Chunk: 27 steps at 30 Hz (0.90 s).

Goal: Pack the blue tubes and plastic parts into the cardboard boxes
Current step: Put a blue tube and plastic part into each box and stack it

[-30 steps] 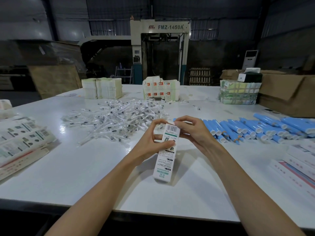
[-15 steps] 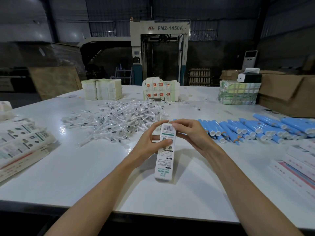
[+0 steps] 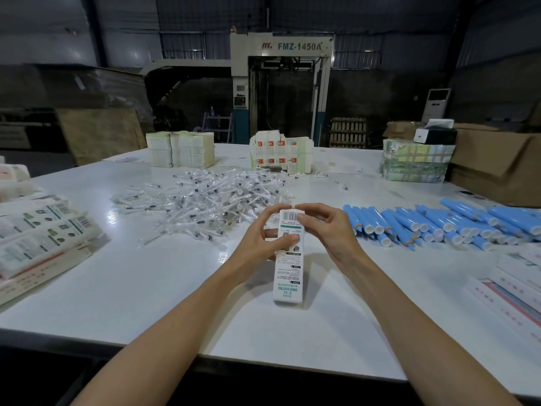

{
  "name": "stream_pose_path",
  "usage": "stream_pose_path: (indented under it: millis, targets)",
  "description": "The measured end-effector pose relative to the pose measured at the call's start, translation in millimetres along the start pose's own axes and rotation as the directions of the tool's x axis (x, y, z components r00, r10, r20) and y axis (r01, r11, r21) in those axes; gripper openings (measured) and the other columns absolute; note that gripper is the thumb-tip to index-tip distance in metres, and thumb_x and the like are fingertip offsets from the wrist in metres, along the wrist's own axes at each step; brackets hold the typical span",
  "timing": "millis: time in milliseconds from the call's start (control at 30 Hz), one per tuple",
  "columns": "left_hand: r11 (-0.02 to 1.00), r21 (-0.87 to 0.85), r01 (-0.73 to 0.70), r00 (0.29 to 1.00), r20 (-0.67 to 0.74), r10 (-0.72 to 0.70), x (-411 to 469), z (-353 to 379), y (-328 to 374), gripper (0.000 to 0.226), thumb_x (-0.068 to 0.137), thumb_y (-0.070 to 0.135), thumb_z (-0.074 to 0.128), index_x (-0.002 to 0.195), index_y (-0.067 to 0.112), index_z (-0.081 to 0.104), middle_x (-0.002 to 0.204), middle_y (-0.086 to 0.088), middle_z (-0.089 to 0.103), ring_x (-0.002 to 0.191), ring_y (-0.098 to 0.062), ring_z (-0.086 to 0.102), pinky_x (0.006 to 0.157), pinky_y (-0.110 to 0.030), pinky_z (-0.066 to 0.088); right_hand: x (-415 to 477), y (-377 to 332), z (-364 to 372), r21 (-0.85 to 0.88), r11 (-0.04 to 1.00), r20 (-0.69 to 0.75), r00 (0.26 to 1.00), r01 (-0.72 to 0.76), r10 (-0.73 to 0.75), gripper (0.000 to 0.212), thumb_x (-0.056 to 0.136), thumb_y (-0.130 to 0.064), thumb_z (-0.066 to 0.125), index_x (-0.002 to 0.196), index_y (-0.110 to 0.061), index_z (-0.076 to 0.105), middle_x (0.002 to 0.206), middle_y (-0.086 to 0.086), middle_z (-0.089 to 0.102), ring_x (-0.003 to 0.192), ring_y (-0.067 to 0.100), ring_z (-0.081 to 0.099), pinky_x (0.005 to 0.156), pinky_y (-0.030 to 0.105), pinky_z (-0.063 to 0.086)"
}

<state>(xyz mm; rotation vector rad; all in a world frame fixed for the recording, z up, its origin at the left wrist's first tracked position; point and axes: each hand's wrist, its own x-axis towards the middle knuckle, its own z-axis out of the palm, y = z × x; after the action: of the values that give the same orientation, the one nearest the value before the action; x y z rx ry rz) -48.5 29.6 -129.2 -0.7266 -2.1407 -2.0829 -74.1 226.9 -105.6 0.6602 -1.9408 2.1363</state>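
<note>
Head camera, looking down over a white worktop point(image 3: 140, 288), with two bare forearms reaching in from the near edge. Gripping a narrow white carton point(image 3: 288, 273) with the left hand point(image 3: 257, 238), fingers point(image 3: 270, 213) curled round its upper left edge, thumb laid across the printed front. Pinching the carton's top end with the right hand point(image 3: 333, 232), fingertips bent over the barcode flap and touching it. Held about upright at the middle of the worktop, lower end down by the surface; whether resting on it, hard to tell.

Just right of the hands, a row of blue tubes point(image 3: 439, 224) lying side by side, white caps toward the near edge. Just behind the hands, a loose heap of clear plastic parts point(image 3: 210, 197) in wrappers.

At the left edge, flat printed cartons point(image 3: 44, 235) in overlapping stacks; at the right edge, more flat cartons point(image 3: 515, 291). Along the far side, pale stacks point(image 3: 181, 149), a bundle with red marks point(image 3: 278, 155), a strapped greenish bundle point(image 3: 415, 164) and a brown cardboard box point(image 3: 497, 171). Beyond the worktop, a machine point(image 3: 281, 83) marked FMZ-1450A.
</note>
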Motion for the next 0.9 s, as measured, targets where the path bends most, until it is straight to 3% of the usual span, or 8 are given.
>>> stream_pose_path:
  millis: [233, 400, 533, 667, 767, 833, 900]
  targets:
    - [1.0, 0.005, -0.009, 1.0, -0.013, 0.009, 1, 2, -3, 0.059, 0.095, 0.019, 0.083, 0.143, 0.035, 0.052, 0.11, -0.016, 0.08, 0.095, -0.033, 0.08, 0.074, -0.044, 0.065, 1, 1, -3, 0.012, 1.0, 0.007, 1.0, 0.005, -0.005, 0.012, 0.09, -0.006, 0.079, 0.1, -0.011, 0.083, 0.104, 0.015, 0.079, 0.1, 0.031, 0.077, 0.089, 0.035, 0.062]
    - [1.0, 0.01, -0.014, 1.0, -0.011, 0.014, 1, 3, -7, 0.058, 0.094, 0.022, 0.084, 0.141, 0.034, 0.053, 0.108, -0.016, 0.081, 0.095, -0.034, 0.08, 0.073, -0.043, 0.064, 1, 4, -3, -0.007, 1.0, -0.007, 1.0, -0.013, 0.013, 0.011, 0.091, -0.003, 0.076, 0.101, -0.006, 0.08, 0.099, 0.014, 0.08, 0.095, 0.029, 0.078, 0.084, 0.031, 0.062]
    - [1.0, -0.016, -0.014, 0.999, -0.031, 0.013, 3, 5, -8, 0.057, 0.093, 0.027, 0.086, 0.14, 0.037, 0.054, 0.109, -0.015, 0.08, 0.098, -0.031, 0.079, 0.072, -0.039, 0.063, 0, 12, 4, 0.036, 0.999, -0.017, 0.999, -0.039, 0.04, 0.014, 0.096, -0.005, 0.071, 0.11, -0.006, 0.076, 0.105, 0.014, 0.079, 0.101, 0.03, 0.076, 0.089, 0.036, 0.062]
    - [0.997, -0.072, -0.042, 0.994, -0.107, 0.035, 7, 4, -11, 0.06, 0.092, 0.032, 0.086, 0.138, 0.045, 0.05, 0.115, -0.01, 0.08, 0.103, -0.028, 0.079, 0.077, -0.033, 0.064, -4, 12, 10, 0.297, 0.937, -0.047, 0.977, -0.184, 0.207, 0.032, 0.101, -0.028, 0.067, 0.129, -0.011, 0.064, 0.12, 0.011, 0.076, 0.107, 0.027, 0.073, 0.086, 0.034, 0.06]
    - [0.991, -0.12, -0.052, 0.988, -0.152, 0.033, 10, -3, -14, 0.066, 0.095, 0.029, 0.083, 0.142, 0.047, 0.04, 0.115, -0.012, 0.081, 0.105, -0.03, 0.079, 0.088, -0.033, 0.064, -12, 14, 10, 0.143, 0.916, 0.02, 0.927, -0.375, 0.376, 0.044, 0.103, -0.051, 0.058, 0.124, -0.013, 0.067, 0.108, 0.007, 0.079, 0.097, 0.023, 0.076, 0.079, 0.034, 0.06]
    - [0.985, -0.172, -0.016, 0.987, -0.162, -0.012, 11, -5, -16, 0.072, 0.092, 0.032, 0.085, 0.143, 0.045, 0.036, 0.116, -0.013, 0.081, 0.107, -0.029, 0.078, 0.089, -0.031, 0.063, -18, 20, 13, 0.062, 0.89, 0.08, 0.891, -0.452, 0.447, 0.051, 0.102, -0.06, 0.052, 0.122, -0.017, 0.073, 0.113, 0.012, 0.078, 0.105, 0.028, 0.075, 0.091, 0.041, 0.06]
    - [0.982, -0.187, 0.016, 0.983, -0.176, -0.049, 14, -5, -17, 0.076, 0.088, 0.036, 0.088, 0.145, 0.032, 0.037, 0.118, -0.01, 0.081, 0.109, -0.027, 0.078, 0.089, -0.034, 0.063, -22, 20, 18, 0.102, 0.863, 0.151, 0.866, -0.494, 0.477, 0.055, 0.101, -0.064, 0.049, 0.126, -0.021, 0.075, 0.123, 0.018, 0.074, 0.115, 0.037, 0.07, 0.103, 0.051, 0.055]
